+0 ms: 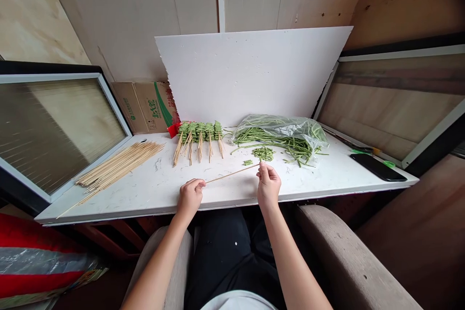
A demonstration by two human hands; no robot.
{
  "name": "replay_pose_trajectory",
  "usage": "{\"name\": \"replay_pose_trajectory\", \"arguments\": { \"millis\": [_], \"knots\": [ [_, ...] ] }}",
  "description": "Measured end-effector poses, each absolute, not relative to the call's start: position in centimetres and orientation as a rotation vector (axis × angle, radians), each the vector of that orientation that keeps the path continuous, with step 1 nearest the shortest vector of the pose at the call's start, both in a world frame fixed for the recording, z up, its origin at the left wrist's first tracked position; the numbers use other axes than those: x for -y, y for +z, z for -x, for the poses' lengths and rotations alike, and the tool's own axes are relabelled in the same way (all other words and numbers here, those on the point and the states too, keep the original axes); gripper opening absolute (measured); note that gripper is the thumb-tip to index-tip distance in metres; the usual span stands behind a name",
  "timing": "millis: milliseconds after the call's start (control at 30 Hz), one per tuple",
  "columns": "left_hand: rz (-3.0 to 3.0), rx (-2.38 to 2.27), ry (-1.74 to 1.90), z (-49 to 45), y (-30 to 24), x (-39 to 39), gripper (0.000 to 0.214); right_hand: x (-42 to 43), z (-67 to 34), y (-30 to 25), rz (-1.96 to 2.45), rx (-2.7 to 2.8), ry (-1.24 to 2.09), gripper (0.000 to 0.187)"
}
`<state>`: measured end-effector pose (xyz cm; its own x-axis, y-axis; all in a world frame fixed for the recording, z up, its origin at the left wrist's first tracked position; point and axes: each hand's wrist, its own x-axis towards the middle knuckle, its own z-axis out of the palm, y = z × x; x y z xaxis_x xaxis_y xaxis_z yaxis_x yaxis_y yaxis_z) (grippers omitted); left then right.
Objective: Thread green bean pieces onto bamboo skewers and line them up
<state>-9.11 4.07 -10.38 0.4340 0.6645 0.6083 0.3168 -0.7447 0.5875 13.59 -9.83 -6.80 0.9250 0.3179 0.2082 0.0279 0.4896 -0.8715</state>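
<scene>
Between my two hands a thin wooden skewer (232, 173) is held, slanting up to the right above the table's front part. My left hand (191, 197) is closed on its left end, and my right hand (268, 185) pinches its right end. Just beyond the right fingertips lies a small pile of cut green bean pieces (264, 153), with a few more pieces (247, 162) left of it. Skewers loaded with green bean pieces (199, 131) are stacked farther back, their bare ends pointing toward me. Whether a bean piece sits at the right fingertips I cannot tell.
Bare skewers (119, 167) lie heaped on the white table (152, 193) at the left. Long green beans (254, 136) spill from a clear plastic bag (290, 126). A black phone (378, 167) rests at the right. Behind stand a white board (250, 77) and a cardboard box (141, 109).
</scene>
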Motion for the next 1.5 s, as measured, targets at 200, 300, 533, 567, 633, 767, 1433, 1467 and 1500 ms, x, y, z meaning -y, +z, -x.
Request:
{"name": "replay_pose_trajectory", "arguments": {
  "millis": [200, 300, 533, 567, 633, 767, 1433, 1467, 1500],
  "knots": [
    [-2.301, -0.818, 1.24, 9.0, -10.3, -4.0, 0.033, 9.6, -10.8, -6.0, 1.11, 0.458, 0.205, 0.045],
    [-2.302, -0.81, 1.229, 9.1, -10.2, -4.0, 0.033, 9.4, -9.7, -6.0, 1.111, 0.484, 0.246, 0.045],
    [-2.302, -0.807, 1.2, 9.2, -10.3, -4.0, 0.032, 8.7, -8.6, -6.5, 1.107, 0.504, 0.293, 0.042],
    [-2.306, -0.805, 1.191, 9.2, -10.2, -4.0, 0.032, 8.7, -8.6, -6.6, 1.114, 0.5, 0.3, 0.042],
    [-2.318, -0.8, 1.168, 9.3, -10.2, -4.0, 0.031, 8.7, -8.7, -6.7, 1.119, 0.499, 0.319, 0.042],
    [-2.336, -0.796, 1.119, 9.4, -10.1, -3.9, 0.029, 8.8, -8.5, -6.6, 1.12, 0.533, 0.346, 0.042],
    [-2.193, -0.962, 1.224, 8.7, -8.8, -3.4, 0.03, 9.1, -19.8, -6.3, 1.632, 1.007, -0.041, 0.038],
    [-2.191, -0.963, 1.222, 8.7, -8.8, -3.4, 0.031, 8.8, -20.9, -6.4, 1.721, 1.092, -0.09, 0.035],
    [-2.19, -0.965, 1.221, 8.7, -8.8, -3.4, 0.03, 8.5, -21.8, -6.4, 1.796, 1.187, -0.127, 0.034]
  ]
}}
